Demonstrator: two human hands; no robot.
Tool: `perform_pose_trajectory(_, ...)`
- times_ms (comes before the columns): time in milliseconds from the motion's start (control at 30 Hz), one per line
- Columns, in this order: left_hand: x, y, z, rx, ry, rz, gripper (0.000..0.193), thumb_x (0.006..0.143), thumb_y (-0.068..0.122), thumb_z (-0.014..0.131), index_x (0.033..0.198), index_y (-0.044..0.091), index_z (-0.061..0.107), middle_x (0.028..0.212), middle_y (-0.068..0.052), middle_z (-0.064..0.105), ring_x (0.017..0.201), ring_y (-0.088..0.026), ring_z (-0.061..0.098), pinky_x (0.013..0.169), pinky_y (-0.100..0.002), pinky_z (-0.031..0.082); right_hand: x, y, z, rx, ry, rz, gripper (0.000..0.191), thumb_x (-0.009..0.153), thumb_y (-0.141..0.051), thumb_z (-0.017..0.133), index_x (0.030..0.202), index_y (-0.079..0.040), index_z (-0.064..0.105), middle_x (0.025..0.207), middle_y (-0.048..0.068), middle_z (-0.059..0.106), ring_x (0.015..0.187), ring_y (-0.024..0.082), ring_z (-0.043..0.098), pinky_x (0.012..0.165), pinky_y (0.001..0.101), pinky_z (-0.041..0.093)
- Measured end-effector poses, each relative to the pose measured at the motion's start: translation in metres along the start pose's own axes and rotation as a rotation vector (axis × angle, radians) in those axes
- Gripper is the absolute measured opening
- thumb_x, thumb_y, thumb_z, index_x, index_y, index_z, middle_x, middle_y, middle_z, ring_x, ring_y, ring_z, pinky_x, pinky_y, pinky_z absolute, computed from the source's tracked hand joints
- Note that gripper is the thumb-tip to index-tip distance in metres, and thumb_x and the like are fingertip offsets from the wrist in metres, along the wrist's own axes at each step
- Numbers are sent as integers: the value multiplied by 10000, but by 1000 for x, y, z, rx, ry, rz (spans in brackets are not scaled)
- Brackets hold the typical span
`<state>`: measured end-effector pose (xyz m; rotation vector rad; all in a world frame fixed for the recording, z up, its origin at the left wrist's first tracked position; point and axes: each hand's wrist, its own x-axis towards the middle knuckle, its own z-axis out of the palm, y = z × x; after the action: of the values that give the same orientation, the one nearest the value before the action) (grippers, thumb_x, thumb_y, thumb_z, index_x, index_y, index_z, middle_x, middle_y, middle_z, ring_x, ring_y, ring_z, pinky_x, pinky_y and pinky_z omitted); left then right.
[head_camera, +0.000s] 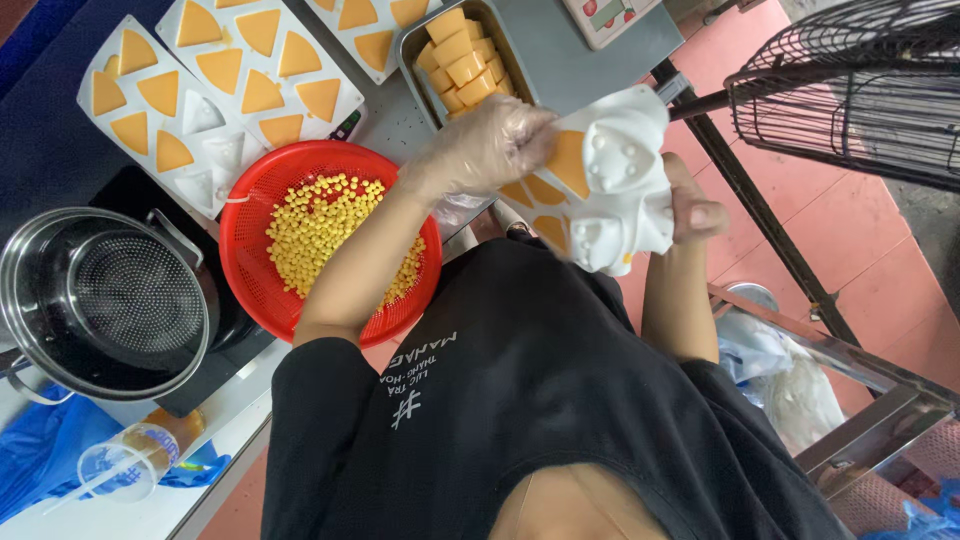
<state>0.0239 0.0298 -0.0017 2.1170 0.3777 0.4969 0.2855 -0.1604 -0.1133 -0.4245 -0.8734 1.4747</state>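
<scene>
My left hand (492, 146), gloved in clear plastic, closed its fingers over an orange triangular piece in the white silicone mold (608, 180). My bare right hand (693, 205) gripped the mold's far edge, holding it bent between both hands, above the counter (560, 60).

Mould trays (230, 90) cut off above

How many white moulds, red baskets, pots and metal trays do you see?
White moulds: 4 (one held in the hands)
Red basket: 1
Pot: 1
Metal tray: 1
Total: 7
</scene>
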Motion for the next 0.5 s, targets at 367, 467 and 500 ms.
perform_pose_trajectory(367, -9, 12, -16, 153, 115, -71, 97, 908, 153, 664, 882, 70, 708, 763, -119, 709, 744, -326, 714, 684, -422, 557, 65, -60, 76, -586, -71, 331, 929, 954, -663, 685, 1470, 78, 467, 1405, 178, 604, 1337, 265, 602, 1173, 367, 476)
perform_pose_trajectory(467, -10, 17, -17, 165, 116, -140, 140, 935, 199, 683, 965, 99, 776, 731, -138, 699, 701, -343, 696, 667, -440, 544, 88, -53, 132, -1047, 133, 206, 765, 891, -485, 803, 1360, 63, 549, 1193, 144, 704, 1149, 225, 693, 989, 325, 551)
perform_pose_trajectory(500, -11, 18, -18, 137, 135, -113, 139, 952, 200, 693, 972, 94, 780, 759, -142, 711, 715, -329, 706, 671, -421, 553, 96, -47, 142, -1137, 217, 274, 665, 897, -447, 798, 1296, 43, 591, 1099, 128, 714, 1016, 206, 689, 889, 314, 546)
